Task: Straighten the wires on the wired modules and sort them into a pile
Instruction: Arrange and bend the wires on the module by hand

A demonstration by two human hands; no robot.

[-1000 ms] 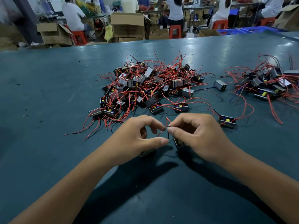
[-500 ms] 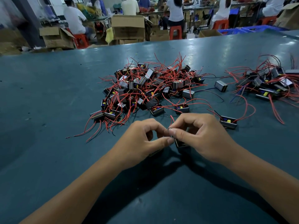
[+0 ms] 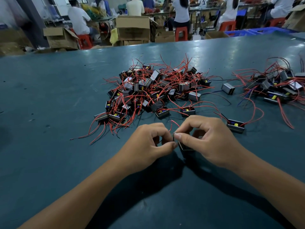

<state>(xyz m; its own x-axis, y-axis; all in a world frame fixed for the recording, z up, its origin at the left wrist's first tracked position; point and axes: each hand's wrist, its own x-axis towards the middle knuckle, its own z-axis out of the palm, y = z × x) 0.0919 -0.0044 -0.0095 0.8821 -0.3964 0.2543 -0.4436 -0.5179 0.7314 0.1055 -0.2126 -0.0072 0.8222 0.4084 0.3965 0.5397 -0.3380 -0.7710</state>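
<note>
My left hand (image 3: 148,144) and my right hand (image 3: 208,139) meet just above the teal table (image 3: 49,146), near its front. Both pinch the thin red and black wires of one small black module (image 3: 185,147) that hangs under my right hand, mostly hidden by the fingers. Short red wire ends (image 3: 175,123) stick up between the thumbs. Beyond my hands lies a big tangled pile of black modules with red wires (image 3: 153,91). A second pile (image 3: 277,86) sits at the right edge.
Loose modules lie close by: one (image 3: 235,127) just right of my right hand, one grey (image 3: 228,88) between the piles, two (image 3: 188,111) ahead of my hands. Past the table's far edge are cardboard boxes (image 3: 132,28), red stools and seated people.
Both hands have stayed pinched together on the wires while shifting slightly. The module under my right hand now hangs closer to my left thumb.
</note>
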